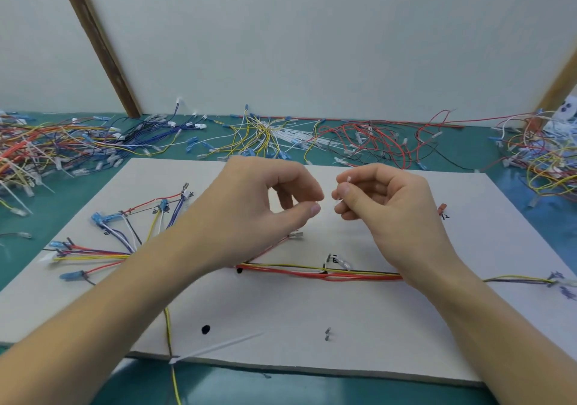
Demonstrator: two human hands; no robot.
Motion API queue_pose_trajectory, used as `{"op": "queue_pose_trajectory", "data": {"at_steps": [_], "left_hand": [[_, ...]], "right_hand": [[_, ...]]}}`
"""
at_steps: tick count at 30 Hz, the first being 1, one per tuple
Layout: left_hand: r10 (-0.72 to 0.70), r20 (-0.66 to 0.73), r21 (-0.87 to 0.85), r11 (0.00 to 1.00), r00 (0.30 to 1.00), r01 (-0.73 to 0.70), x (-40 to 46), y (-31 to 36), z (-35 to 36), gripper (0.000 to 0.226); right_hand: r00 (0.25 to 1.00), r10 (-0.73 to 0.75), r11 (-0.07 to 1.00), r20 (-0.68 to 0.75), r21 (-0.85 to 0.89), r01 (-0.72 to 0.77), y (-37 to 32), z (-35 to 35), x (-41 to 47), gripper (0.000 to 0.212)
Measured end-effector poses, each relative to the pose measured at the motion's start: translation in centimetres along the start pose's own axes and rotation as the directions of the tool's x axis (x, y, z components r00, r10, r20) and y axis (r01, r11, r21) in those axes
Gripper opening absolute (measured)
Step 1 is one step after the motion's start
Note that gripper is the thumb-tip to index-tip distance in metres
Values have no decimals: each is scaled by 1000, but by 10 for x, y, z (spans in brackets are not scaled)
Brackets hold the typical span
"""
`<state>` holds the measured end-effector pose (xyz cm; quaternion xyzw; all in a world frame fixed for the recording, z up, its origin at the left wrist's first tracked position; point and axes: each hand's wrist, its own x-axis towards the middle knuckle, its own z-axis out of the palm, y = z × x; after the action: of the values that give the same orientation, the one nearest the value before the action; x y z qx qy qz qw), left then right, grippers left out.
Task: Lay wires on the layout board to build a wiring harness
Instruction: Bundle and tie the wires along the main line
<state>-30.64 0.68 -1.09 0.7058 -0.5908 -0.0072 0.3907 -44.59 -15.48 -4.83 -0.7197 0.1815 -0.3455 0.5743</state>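
The white layout board (281,326) lies flat on the green table. A bundle of red, yellow and black wires (321,273) runs across its middle, and coloured wires with blue terminals (103,248) fan out at its left. Both hands hover above the board's centre. My right hand (384,205) pinches a small white piece, likely a cable tie (347,181), between thumb and fingers. My left hand (262,205) has its fingers curled with thumb and forefinger brought together; I cannot see whether anything is held between them.
Heaps of loose coloured wires (46,151) line the table's left, back (268,136) and right (543,155) sides. A white cable tie (215,348) on a yellow wire lies at the board's front edge. Two metal pegs (327,334) stand near the front. A white wall panel rises behind.
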Motion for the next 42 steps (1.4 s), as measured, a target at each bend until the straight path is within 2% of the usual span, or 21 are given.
{"op": "queue_pose_trajectory", "data": {"at_steps": [2,4,8,16,23,33,37,42], "left_hand": [[77,83,220,971,994,-94,-6,-2,-1,5],[93,165,309,941,982,-141,-17,-7,4,10],[99,273,302,936,957,-183,-32,-12,13,19],[37,244,219,971,969,-92,-35,-16,12,18],[65,216,194,975,974,-109,-37,-18,18,9],[62,212,148,985,975,-94,-38,-19,19,7],[58,214,147,985,975,-91,-38,-18,18,10],[100,215,165,977,972,-137,-37,-12,19,6]], "right_hand": [[1000,-29,997,3,-69,30,0,1,1,14],[999,-32,993,30,-108,35,0,2,1,14],[995,-31,985,91,-164,45,0,4,0,14],[986,-20,972,165,-226,58,2,7,-4,16],[972,14,960,236,-275,53,4,6,-6,13],[941,68,965,331,-262,22,3,3,-4,14],[926,96,952,366,-306,23,2,2,-5,12],[898,138,944,417,-330,8,1,0,-4,10]]}}
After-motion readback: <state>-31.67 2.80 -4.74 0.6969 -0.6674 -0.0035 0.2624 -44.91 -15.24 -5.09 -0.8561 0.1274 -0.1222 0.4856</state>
